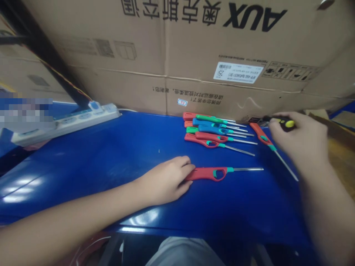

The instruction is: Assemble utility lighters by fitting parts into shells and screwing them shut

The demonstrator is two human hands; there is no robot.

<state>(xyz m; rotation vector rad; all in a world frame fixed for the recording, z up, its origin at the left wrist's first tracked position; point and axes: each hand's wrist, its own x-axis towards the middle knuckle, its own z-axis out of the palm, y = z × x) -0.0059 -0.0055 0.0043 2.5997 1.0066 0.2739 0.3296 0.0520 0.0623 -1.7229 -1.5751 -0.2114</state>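
My left hand is closed round the rear end of a red gas lighter, which lies on the blue table with its metal tube pointing right. At the back right, my right hand is closed on a black-and-yellow screwdriver; its tip cannot be made out. Just left of that hand, an orange-red lighter lies slantwise, its tube towards the front right. Behind my left hand's lighter is a pile of several red, blue and green lighters, their tubes also pointing right.
A large cardboard box with printing and a label stands along the back of the blue table. On the left lies a white power strip with a plug in it. An open carton is at the right edge.
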